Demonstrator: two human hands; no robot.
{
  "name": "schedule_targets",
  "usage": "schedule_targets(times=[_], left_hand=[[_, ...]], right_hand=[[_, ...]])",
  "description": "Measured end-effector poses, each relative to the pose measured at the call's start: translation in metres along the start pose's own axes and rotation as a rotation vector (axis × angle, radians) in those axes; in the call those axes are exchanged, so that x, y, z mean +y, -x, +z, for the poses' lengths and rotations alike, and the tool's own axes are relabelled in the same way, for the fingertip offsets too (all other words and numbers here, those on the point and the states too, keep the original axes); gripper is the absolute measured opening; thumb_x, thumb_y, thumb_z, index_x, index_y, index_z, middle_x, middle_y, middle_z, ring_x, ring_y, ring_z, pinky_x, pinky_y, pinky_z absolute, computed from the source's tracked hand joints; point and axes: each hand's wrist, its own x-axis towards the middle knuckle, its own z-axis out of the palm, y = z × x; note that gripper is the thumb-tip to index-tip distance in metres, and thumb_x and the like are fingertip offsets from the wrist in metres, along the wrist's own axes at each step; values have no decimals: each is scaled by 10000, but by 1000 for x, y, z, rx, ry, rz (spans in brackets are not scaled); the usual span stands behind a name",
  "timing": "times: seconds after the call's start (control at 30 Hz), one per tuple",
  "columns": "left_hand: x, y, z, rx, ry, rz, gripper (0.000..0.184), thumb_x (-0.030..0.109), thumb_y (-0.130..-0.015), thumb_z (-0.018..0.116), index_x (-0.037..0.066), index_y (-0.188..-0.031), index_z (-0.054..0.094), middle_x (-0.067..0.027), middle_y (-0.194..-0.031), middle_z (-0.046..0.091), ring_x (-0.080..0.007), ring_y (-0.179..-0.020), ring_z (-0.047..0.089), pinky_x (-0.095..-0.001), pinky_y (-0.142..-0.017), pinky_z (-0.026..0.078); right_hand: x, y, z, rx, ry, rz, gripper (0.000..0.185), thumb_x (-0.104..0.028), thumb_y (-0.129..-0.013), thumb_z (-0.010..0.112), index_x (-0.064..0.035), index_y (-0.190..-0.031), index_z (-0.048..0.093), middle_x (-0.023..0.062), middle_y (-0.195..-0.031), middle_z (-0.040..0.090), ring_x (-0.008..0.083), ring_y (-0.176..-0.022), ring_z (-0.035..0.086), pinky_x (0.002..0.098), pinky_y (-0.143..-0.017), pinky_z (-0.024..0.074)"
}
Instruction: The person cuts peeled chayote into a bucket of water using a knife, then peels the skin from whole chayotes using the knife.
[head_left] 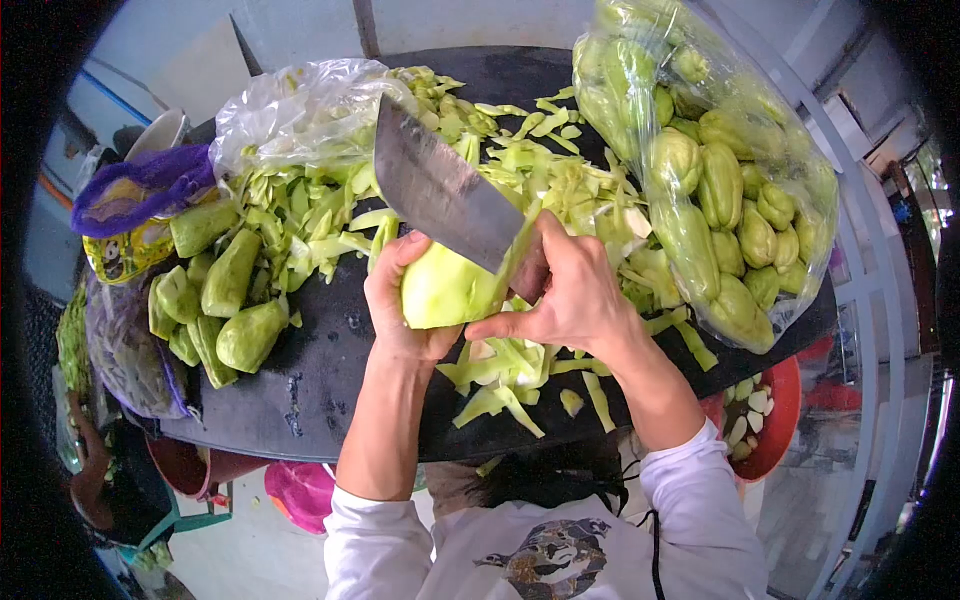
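Note:
My left hand (395, 310) is wrapped round a pale green, peeled-looking chayote (450, 285) above the middle of the table. In my right hand (585, 295) is a broad-bladed knife (450, 190), its blade slanting up to the left across the top of the chayote. A strip of green peel (522, 240) stands along the blade near my right fingers. The knife's handle is mostly hidden by that hand. Beneath both hands lie loose peelings (500, 385) on the dark table (330, 400).
A clear plastic bag of whole chayotes (720, 190) stands at the right. Several green chayotes (250, 335) lie at the left, beside a purple net bag (145, 185). Crumpled clear plastic (300, 110) and heaped peelings (310, 215) lie behind. A red basin (785, 420) holding pale pieces sits low at the right.

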Motion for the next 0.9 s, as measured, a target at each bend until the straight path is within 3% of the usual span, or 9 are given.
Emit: schedule_targets(times=[0.13,0.2,0.3,0.4,0.5,0.63,0.7,0.83,0.9], left_hand=[[-6,-1,-6,85,49,43,465,308,-842,521,11,-1198,568,-143,-1119,650,-269,-971,657,-406,-862,540],[-9,-2,-14,61,38,116,520,450,-914,431,40,-1192,589,-123,-1141,655,-275,-1008,651,-442,-900,528],[-9,-3,-11,132,24,96,536,461,-918,414,38,-1201,583,-122,-1137,653,-279,-1006,650,-447,-902,526],[-8,1,4,162,42,91,431,379,-899,482,37,-1143,584,-109,-1093,653,-248,-970,652,-403,-870,534],[-10,3,-3,142,41,83,459,426,-904,497,46,-1146,585,-100,-1089,653,-248,-975,650,-405,-873,531],[-11,-2,-7,251,46,92,468,448,-904,518,54,-1147,588,-101,-1079,654,-251,-968,651,-400,-858,537],[-9,-9,-18,283,-5,-21,478,434,-896,546,36,-1154,603,-123,-1091,668,-285,-974,656,-445,-885,536],[-1,-11,-6,234,6,-146,410,370,-888,585,33,-1119,615,-131,-1048,676,-286,-928,663,-447,-876,544],[3,-13,-11,60,118,-245,419,362,-902,561,24,-1148,596,-146,-1097,659,-289,-973,649,-460,-912,529]], right_hand=[[1,1,8,-7,67,-18,859,-754,-583,755,20,-864,512,123,-530,578,325,-507,656,403,-462,520],[1,2,10,62,98,-53,818,-755,-630,722,6,-858,527,130,-532,581,345,-504,648,425,-452,516],[0,2,9,84,123,-64,777,-731,-660,720,-1,-847,530,130,-524,578,351,-502,644,432,-445,512],[2,3,9,67,148,-76,741,-697,-683,725,-1,-857,539,127,-530,583,343,-498,644,427,-436,509],[1,2,9,75,245,-172,704,-674,-702,724,-7,-841,551,116,-524,587,321,-492,646,412,-432,510],[3,2,9,30,211,-128,677,-665,-721,709,-12,-827,565,108,-522,594,302,-489,647,397,-438,516],[7,1,10,81,256,-225,648,-608,-704,774,5,-804,587,63,-506,550,257,-455,618,369,-448,501],[5,-1,5,44,247,-239,644,-600,-706,774,8,-826,598,64,-513,569,254,-466,630,360,-446,503],[4,1,9,11,260,-302,650,-595,-721,764,23,-860,616,55,-510,576,227,-462,630,343,-445,500]])
